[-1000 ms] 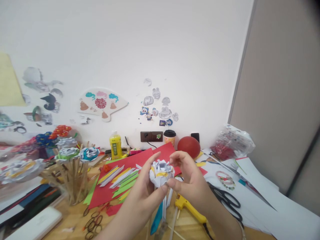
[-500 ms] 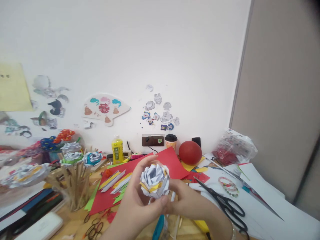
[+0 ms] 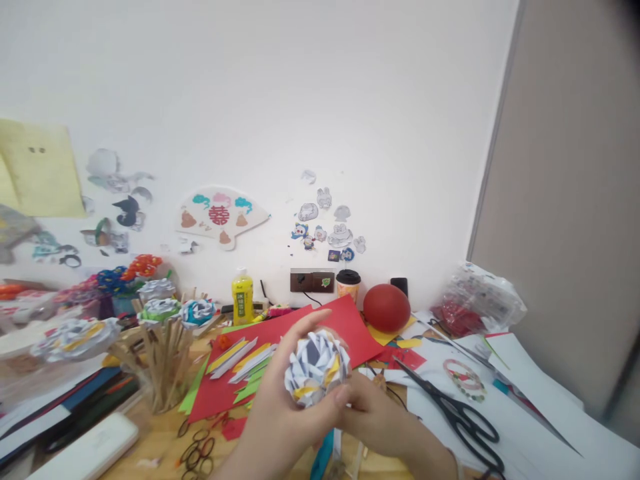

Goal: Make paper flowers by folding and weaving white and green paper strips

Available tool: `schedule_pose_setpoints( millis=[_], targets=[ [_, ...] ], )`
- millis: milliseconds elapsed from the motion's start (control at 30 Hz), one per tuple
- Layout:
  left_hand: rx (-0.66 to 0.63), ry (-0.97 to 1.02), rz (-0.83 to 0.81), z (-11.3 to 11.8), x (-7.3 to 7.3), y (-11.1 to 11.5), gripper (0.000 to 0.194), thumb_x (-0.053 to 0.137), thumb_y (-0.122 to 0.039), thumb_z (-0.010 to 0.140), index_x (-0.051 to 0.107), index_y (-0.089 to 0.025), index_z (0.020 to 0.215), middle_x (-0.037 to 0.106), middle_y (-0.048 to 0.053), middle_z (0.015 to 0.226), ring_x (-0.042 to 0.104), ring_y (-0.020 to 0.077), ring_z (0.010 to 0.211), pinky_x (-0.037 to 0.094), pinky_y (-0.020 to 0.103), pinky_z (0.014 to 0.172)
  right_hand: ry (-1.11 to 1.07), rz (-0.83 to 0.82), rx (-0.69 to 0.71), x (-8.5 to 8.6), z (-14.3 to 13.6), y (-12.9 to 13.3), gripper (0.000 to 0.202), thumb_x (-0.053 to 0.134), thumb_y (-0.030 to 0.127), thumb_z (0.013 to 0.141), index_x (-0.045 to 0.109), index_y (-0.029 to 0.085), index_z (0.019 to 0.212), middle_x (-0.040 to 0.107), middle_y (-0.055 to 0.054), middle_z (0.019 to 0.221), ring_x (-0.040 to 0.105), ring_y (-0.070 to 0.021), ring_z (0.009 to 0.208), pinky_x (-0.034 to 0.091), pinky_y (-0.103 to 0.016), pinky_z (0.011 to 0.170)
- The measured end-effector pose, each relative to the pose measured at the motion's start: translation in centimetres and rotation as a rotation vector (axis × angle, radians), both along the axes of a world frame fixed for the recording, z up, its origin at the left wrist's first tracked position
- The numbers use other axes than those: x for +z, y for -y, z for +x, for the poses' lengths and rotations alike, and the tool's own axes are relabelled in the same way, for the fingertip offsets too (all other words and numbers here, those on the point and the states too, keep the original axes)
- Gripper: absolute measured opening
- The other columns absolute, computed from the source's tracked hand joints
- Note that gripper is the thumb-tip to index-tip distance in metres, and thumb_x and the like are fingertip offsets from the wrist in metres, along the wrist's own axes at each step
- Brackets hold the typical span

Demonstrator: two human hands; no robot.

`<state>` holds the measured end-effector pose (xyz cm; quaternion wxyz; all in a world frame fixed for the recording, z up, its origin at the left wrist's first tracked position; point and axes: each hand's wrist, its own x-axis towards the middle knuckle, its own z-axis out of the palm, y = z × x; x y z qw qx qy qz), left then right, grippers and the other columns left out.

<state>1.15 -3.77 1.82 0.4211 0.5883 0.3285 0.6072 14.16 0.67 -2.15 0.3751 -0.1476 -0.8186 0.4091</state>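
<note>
A round paper flower (image 3: 318,368), folded from white strips with some yellow, is cupped in my left hand (image 3: 285,407). The left fingers curve behind it and the thumb presses along its lower front. My right hand (image 3: 373,413) is closed at the flower's lower right edge, beside the left thumb. Its fingertips are partly hidden there. Below the hands a blue strip (image 3: 321,457) lies on the wooden table. Behind the left hand, folded white, yellow and green paper strips (image 3: 245,363) rest on red paper (image 3: 207,397).
Black scissors (image 3: 457,417) and a bead bracelet (image 3: 465,380) lie on white paper at right. A red balloon (image 3: 387,308), lidded cup (image 3: 349,285) and yellow bottle (image 3: 243,298) stand toward the wall. At left are wooden sticks (image 3: 163,367) and more paper flowers (image 3: 77,339).
The flower has been turned and tilted, showing more of its side. My right hand has shifted lower, its fingers more curled. The whole view has swung slightly left.
</note>
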Motion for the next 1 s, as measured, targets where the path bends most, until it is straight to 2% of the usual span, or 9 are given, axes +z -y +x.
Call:
schedule_pose_setpoints(
  millis=[167,267,333,400,500,567,733,900,1000],
  targets=[
    [-0.325,0.061,-0.008,-0.6,-0.2,-0.5,0.094,0.077,-0.037,0.048,0.030,-0.027,0.128,0.059,0.004,0.084,0.056,0.0172,0.066,0.044,0.024,0.053,-0.019,0.036,0.089,-0.3,0.3,-0.4,0.036,0.044,0.047,0.081,0.067,0.019,0.075,0.063,-0.002,0.065,0.060,-0.0158,0.072,0.048,-0.028,0.072],
    [-0.331,0.027,-0.046,-1.0,0.0,-0.6,0.084,0.076,-0.035,0.052,0.036,-0.025,0.124,0.058,0.004,0.084,0.056,0.0159,0.065,0.045,0.026,0.057,0.058,0.013,0.161,-0.1,0.7,-0.8,0.041,0.039,0.046,0.085,0.066,0.018,0.072,0.062,-0.002,0.065,0.060,-0.0151,0.070,0.048,-0.028,0.072],
    [-0.306,0.038,-0.064,-1.0,0.1,-0.7,0.075,0.075,-0.036,0.054,0.041,-0.024,0.120,0.058,0.004,0.083,0.056,0.0150,0.066,0.044,0.026,0.060,0.101,0.069,0.080,0.5,1.2,-0.9,0.037,0.040,0.044,0.085,0.065,0.018,0.074,0.063,-0.003,0.071,0.060,-0.0152,0.073,0.048,-0.028,0.071],
    [-0.324,0.072,-0.078,-1.0,0.1,-0.7,0.074,0.075,-0.039,0.054,0.042,-0.024,0.118,0.057,0.002,0.079,0.054,0.0133,0.065,0.042,0.024,0.058,0.105,0.190,-0.117,1.3,1.9,-0.7,0.026,0.047,0.038,0.083,0.062,0.018,0.079,0.063,-0.003,0.077,0.059,-0.0158,0.075,0.047,-0.028,0.069],
    [-0.370,0.114,-0.118,-0.8,-0.3,-0.9,0.075,0.074,-0.042,0.054,0.041,-0.025,0.120,0.056,0.000,0.076,0.049,0.0091,0.056,0.039,0.022,0.053,-0.038,0.472,-0.481,2.9,2.9,0.3,0.013,0.048,0.024,0.083,0.059,0.018,0.081,0.061,-0.004,0.078,0.057,-0.0166,0.075,0.046,-0.030,0.069],
    [-0.387,0.139,-0.141,-0.8,-0.6,-1.1,0.074,0.073,-0.041,0.055,0.041,-0.025,0.120,0.055,0.000,0.077,0.046,0.0072,0.052,0.037,0.021,0.051,-0.136,0.678,-0.610,3.8,3.3,1.3,0.013,0.046,0.016,0.083,0.058,0.019,0.087,0.061,-0.005,0.083,0.055,-0.0173,0.080,0.045,-0.032,0.071],
    [-0.471,0.190,-0.185,-1.0,-1.3,-1.5,0.077,0.074,-0.034,0.057,0.038,-0.025,0.124,0.050,-0.004,0.065,0.042,0.0059,0.053,0.034,0.019,0.052,-0.121,1.004,-0.656,4.5,2.8,2.9,0.023,0.048,0.012,0.082,0.058,0.020,0.101,0.062,-0.006,0.089,0.054,-0.0163,0.080,0.045,-0.032,0.069],
    [-0.474,0.224,-0.206,-0.9,-0.8,-1.1,0.081,0.074,-0.035,0.057,0.035,-0.024,0.127,0.051,-0.003,0.069,0.040,0.0057,0.054,0.032,0.018,0.050,-0.150,1.028,-0.681,4.2,2.6,2.8,0.021,0.049,0.008,0.080,0.061,0.019,0.094,0.062,-0.005,0.088,0.054,-0.0155,0.079,0.045,-0.030,0.068],
    [-0.465,0.206,-0.223,-0.9,-0.5,-0.8,0.080,0.075,-0.035,0.055,0.038,-0.024,0.125,0.052,-0.002,0.069,0.041,0.0061,0.054,0.033,0.018,0.050,-0.132,1.020,-0.682,4.1,2.7,2.9,0.023,0.048,0.009,0.079,0.059,0.016,0.099,0.061,-0.007,0.092,0.054,-0.0163,0.085,0.045,-0.032,0.073]
  ],
)
